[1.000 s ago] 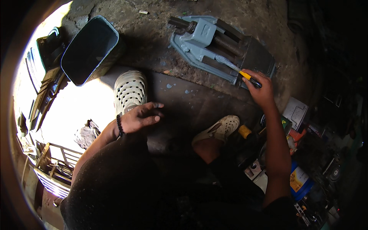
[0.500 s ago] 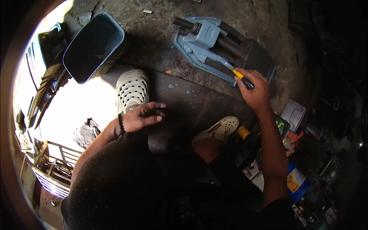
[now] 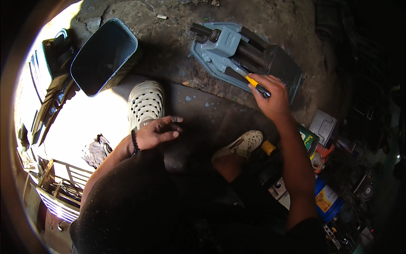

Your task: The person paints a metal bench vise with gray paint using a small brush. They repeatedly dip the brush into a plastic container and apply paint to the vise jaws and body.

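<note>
My right hand (image 3: 272, 95) is closed round the yellow and black handle of a paintbrush (image 3: 252, 80). The brush's grey-coated end lies against a grey-painted machine vise (image 3: 228, 41), on the frame beside its threaded screw. Part of the vise's body, toward the right, is dark and unpainted. My left hand (image 3: 157, 133) rests over my left knee, fingers apart and holding nothing, with dark smudges on the fingertips and a beaded bracelet at the wrist. Left of the vise stands an open rectangular container (image 3: 122, 63), dark inside with grey paint on its rim.
My pale clogs (image 3: 146, 99) stand on the floor below the vise, near grey paint flecks. A slatted crate (image 3: 55, 203) of metal parts is at lower left, beside a crumpled cloth (image 3: 97, 151). Tins, a blue container (image 3: 327, 201) and tools crowd the right side.
My right hand has moved a little left and down with the paintbrush, its tip still at the vise's frame. The left hand stays where it was.
</note>
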A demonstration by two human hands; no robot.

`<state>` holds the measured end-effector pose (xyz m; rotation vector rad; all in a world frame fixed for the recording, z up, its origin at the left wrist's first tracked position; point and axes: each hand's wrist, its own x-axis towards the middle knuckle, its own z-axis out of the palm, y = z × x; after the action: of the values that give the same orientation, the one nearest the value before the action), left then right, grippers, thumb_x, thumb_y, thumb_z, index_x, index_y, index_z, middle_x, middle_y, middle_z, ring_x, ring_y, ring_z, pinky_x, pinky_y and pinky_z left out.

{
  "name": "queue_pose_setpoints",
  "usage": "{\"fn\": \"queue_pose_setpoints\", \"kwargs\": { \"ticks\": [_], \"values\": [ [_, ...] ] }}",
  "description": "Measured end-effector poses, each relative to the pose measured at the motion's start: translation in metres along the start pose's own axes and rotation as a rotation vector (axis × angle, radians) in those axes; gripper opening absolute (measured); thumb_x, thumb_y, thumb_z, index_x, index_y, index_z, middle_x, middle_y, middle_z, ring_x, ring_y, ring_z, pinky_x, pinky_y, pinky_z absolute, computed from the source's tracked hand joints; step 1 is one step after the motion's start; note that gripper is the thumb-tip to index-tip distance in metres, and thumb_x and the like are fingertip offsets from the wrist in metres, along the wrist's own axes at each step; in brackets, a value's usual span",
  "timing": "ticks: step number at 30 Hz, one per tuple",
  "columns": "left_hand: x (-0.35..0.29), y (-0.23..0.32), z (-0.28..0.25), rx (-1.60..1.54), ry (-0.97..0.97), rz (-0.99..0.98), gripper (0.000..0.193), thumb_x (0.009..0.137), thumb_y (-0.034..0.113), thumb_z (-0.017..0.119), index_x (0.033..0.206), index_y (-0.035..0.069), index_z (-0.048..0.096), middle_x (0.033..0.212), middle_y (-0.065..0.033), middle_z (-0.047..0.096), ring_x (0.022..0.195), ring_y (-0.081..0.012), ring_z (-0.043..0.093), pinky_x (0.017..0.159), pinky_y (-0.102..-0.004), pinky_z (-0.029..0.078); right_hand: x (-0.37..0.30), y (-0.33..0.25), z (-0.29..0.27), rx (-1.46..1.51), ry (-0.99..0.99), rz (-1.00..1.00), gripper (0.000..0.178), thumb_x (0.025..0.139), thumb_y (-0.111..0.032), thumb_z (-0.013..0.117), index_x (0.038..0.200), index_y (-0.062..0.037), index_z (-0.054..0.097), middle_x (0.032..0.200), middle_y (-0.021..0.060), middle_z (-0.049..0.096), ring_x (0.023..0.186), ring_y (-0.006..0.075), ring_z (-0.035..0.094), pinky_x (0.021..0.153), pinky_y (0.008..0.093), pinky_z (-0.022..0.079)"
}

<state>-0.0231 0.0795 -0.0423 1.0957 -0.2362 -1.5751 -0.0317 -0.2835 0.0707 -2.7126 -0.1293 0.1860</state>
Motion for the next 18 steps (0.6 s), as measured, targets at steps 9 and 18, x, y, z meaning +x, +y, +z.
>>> {"fn": "queue_pose_setpoints", "kwargs": {
  "ticks": [9, 18],
  "values": [
    [0.001, 0.000, 0.000, -0.007, -0.006, -0.003, 0.058, 0.100, 0.027, 0.064, 0.148, 0.005, 0.042, 0.127, -0.0118, 0.064, 0.118, -0.0171, 0.058, 0.103, -0.0317, 0.045, -0.031, 0.022, -0.014, -0.076, -0.024, 0.089, 0.029, 0.082, -0.003, 0.074, 0.111, -0.0037, 0.072, 0.105, 0.0152, 0.073, 0.094, 0.0314, 0.070, 0.088, 0.0388, 0.050],
    [0.001, 0.001, 0.000, 0.011, -0.007, -0.007, 0.057, 0.100, 0.027, 0.063, 0.148, 0.005, 0.041, 0.128, -0.0119, 0.064, 0.119, -0.0175, 0.057, 0.103, -0.0322, 0.045, -0.034, 0.024, -0.017, -0.066, -0.026, 0.109, 0.028, 0.082, -0.007, 0.074, 0.110, -0.0038, 0.072, 0.104, 0.0137, 0.073, 0.094, 0.0316, 0.068, 0.082, 0.0389, 0.050]
  ]
}}
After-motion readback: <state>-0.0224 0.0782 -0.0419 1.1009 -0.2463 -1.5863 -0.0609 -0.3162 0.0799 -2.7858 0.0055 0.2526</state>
